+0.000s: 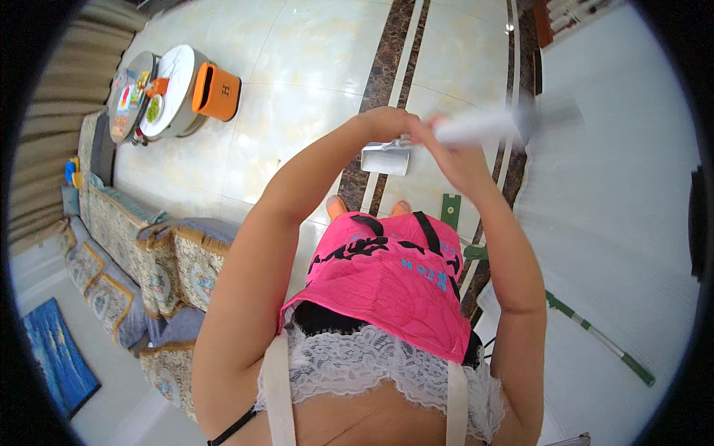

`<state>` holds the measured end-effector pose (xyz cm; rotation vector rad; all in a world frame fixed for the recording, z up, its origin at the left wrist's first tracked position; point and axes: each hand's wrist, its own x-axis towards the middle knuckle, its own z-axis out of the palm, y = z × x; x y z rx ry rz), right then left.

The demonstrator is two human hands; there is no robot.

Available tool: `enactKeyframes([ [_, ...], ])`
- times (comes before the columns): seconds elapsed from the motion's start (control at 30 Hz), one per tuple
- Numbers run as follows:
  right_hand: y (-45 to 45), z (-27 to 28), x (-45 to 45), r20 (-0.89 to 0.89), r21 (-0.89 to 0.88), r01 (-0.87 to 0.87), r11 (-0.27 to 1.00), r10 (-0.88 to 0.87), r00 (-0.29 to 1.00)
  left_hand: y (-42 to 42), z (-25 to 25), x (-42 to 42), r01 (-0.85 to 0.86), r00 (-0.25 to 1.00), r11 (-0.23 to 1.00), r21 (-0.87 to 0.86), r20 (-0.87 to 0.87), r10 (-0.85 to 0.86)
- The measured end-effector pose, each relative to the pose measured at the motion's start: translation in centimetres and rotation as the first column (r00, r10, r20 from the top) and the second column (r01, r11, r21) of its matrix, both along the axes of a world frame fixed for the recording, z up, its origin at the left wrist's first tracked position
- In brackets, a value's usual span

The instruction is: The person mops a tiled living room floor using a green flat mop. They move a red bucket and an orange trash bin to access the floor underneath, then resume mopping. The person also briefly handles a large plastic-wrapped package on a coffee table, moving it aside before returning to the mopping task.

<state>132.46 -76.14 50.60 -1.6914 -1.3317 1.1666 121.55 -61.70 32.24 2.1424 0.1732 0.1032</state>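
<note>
My left hand (386,124) and my right hand (454,159) meet in front of me at about waist height. A white tool (477,127) with a grey end, perhaps a broom, is blurred by motion. It points to the right from my right hand's fingers, which are curled on it. My left hand's fingers are bent at the tool's near end, and what they grip is hidden. Just below the hands is a white dustpan (386,161) with a toothed edge. Its grey handle (397,144) runs up towards my hands, where its end is lost from sight.
A green flat mop head (450,212) lies by my feet, and a green and silver pole (599,333) leans at the right wall. An orange bin (218,92) stands beside round tables (192,75) at the far left. A patterned sofa (192,253) lines the left side.
</note>
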Motion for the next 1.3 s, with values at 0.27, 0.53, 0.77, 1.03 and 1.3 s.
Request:
enactKeyframes([
  [0.27,-15.1,-4.3,-3.1,-0.391,-0.547,0.418,0.725,-0.663,0.639,2.9,1.6,-5.6,-0.197,0.98,0.966,0.169,0.056,0.19],
  [0.53,-10.0,0.7,-7.7,-0.675,-0.237,0.088,0.968,-0.229,0.701,0.6,-2.6,-15.5,-0.541,0.776,0.787,-0.297,0.186,0.603],
  [0.77,-3.8,3.2,-5.6,-0.461,-0.667,0.139,0.732,-0.552,0.694,-3.2,5.1,-25.7,-0.768,-0.075,0.031,-0.64,0.138,0.988],
  [1.03,4.4,-0.9,-10.9,-0.171,-0.57,0.045,0.82,-0.172,0.97,-7.5,7.6,-31.1,-0.469,-0.599,-0.461,-0.753,-0.113,0.793],
  [1.3,21.7,-5.4,-8.8,-0.154,-0.879,-0.089,0.468,-0.104,0.983,-8.0,6.2,-35.0,-0.335,-0.847,-0.682,-0.651,-0.11,0.52],
])
